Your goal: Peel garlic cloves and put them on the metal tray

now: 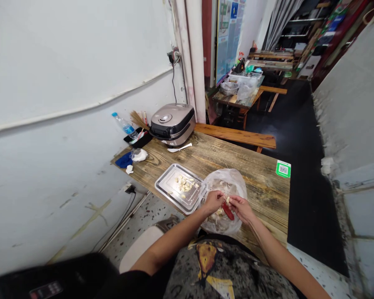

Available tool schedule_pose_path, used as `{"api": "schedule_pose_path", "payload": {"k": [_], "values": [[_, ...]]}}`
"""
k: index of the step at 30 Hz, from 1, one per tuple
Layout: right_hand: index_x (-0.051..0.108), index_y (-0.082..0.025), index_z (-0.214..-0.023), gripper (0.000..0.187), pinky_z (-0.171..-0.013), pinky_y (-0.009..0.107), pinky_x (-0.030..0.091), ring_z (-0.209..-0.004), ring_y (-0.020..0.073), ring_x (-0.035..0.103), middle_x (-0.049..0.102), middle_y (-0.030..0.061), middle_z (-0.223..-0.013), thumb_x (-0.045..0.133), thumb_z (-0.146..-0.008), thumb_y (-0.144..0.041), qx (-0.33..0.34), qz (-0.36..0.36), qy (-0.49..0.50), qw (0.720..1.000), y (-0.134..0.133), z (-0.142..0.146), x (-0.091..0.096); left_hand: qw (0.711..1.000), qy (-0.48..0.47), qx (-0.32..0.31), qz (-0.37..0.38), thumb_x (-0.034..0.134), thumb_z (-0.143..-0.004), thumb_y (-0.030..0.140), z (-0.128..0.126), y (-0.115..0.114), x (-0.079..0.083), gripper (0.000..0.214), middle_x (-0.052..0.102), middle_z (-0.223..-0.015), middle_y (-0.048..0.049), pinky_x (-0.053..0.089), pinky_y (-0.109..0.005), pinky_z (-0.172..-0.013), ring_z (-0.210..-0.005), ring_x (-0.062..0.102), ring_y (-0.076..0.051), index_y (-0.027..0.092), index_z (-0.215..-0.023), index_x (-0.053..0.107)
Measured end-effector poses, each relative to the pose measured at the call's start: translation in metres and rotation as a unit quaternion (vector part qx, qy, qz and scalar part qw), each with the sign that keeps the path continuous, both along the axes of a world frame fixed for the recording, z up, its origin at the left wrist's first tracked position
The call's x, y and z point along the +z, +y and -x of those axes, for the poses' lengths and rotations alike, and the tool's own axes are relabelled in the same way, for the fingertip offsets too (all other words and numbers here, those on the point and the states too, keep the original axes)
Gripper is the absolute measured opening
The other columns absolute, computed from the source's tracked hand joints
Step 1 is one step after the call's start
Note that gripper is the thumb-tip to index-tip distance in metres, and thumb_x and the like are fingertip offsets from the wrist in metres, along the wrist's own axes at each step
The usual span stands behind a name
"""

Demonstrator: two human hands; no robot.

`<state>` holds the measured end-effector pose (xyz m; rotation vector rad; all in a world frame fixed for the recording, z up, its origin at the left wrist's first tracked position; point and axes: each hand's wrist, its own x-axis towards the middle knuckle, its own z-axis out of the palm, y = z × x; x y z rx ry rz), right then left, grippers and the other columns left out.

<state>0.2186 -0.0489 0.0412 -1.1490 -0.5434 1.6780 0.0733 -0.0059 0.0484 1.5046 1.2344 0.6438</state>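
A garlic clove [227,200], small and pale, is pinched over an open plastic bag [233,182] at the near edge of the wooden table [262,174]. The left hand [213,202] is closed on it from the left. The right hand [241,208] meets it from the right and is curled round a red-handled tool [228,211], perhaps a small knife; it's too small to be sure.

From where I stand, the clove looks light and firm, with papery skin that would slip, so a fingertip pinch at its ends suits it better than a squeeze. The bag is thin and limp, with pale scraps inside.

Just left of the bag lies a steel tray [165,187] of peeled cloves [184,185]. Farther off, by the wall, are a rice cooker [173,122], a white spoon [180,148] and a water bottle [124,126]. A green QR sticker [283,169] sits at the table's right edge.
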Motion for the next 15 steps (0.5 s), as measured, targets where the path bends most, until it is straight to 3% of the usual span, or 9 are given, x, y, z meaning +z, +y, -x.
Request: {"api": "schedule_pose_path", "payload": {"k": [3, 6, 10, 15], "values": [[0.064, -0.018, -0.079, 0.030, -0.055, 0.020, 0.047, -0.053, 0.0078, 0.055, 0.063, -0.0022, -0.065, 0.077, -0.055, -0.029, -0.029, 0.009, 0.042, 0.999, 0.002, -0.003, -0.001, 1.000, 0.024, 0.009, -0.004, 0.047, -0.073, 0.021, 0.000, -0.001, 0.000, 0.020, 0.063, -0.062, -0.0012, 0.043, -0.020, -0.055, -0.055, 0.054, -0.010, 0.011, -0.075, 0.065], [0.065, -0.019, -0.077, 0.029, -0.056, 0.020, 0.048, -0.055, 0.0088, 0.057, 0.064, -0.0019, -0.064, 0.078, -0.053, -0.028, -0.052, 0.011, 0.047, 0.997, 0.003, -0.005, -0.005, 0.999, 0.040, -0.024, -0.019, 0.050, -0.071, 0.019, 0.001, -0.003, 0.004, 0.020, 0.066, -0.067, -0.0021, 0.045, -0.022, -0.061, -0.060, 0.057, -0.012, 0.012, -0.078, 0.067], [0.067, -0.018, -0.077, 0.027, -0.054, 0.020, 0.045, -0.054, 0.0085, 0.055, 0.064, -0.0009, -0.063, 0.077, -0.055, -0.029, -0.045, -0.011, 0.005, 0.999, 0.004, -0.003, -0.008, 0.998, 0.001, -0.057, -0.039, 0.052, -0.071, 0.021, 0.000, -0.004, 0.009, 0.028, 0.069, -0.087, -0.0031, 0.047, -0.024, -0.072, -0.076, 0.061, -0.014, 0.016, -0.094, 0.067], [0.069, -0.018, -0.080, 0.026, -0.052, 0.021, 0.042, -0.051, 0.0091, 0.051, 0.065, -0.0004, -0.064, 0.072, -0.060, -0.034, -0.023, -0.061, -0.094, 0.993, 0.004, -0.002, -0.011, 0.999, -0.011, -0.008, 0.031, 0.052, -0.073, 0.027, -0.003, -0.003, 0.006, 0.024, 0.070, -0.075, -0.0032, 0.048, -0.023, -0.065, -0.067, 0.062, -0.014, 0.015, -0.085, 0.070]]}}
